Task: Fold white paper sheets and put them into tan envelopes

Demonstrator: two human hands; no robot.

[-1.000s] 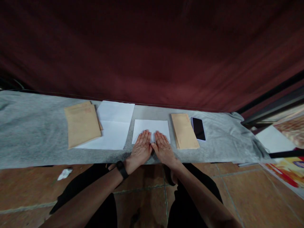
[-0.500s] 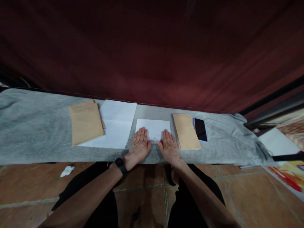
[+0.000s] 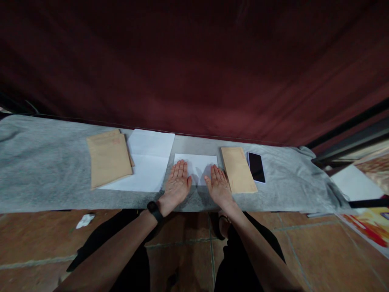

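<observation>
A small folded white sheet of paper (image 3: 199, 162) lies in front of me on the grey cloth. My left hand (image 3: 178, 184), palm down with fingers stretched out, is over its left end. Over the right end is my right hand (image 3: 218, 184), likewise flat, thumb held out. Shadows under both hands fall on the paper; whether the palms touch it I cannot tell. Right of my right hand rests a stack of brown envelopes (image 3: 238, 170). Larger white sheets (image 3: 148, 174) with a crease lie left of my left hand, partly under more brown envelopes (image 3: 109, 160).
A smartphone (image 3: 257, 167) lies beside the right envelopes. The grey cloth (image 3: 54, 170) covers a narrow bench or table, backed by a dark red curtain (image 3: 194, 73). On the tiled floor is a crumpled white tissue (image 3: 85, 220). A black wristband (image 3: 154, 211) circles my left wrist.
Both hands have lifted slightly from the folded paper, and darker shadows show beneath them. My right thumb has moved a little to the right. The envelopes and phone stay in place.
</observation>
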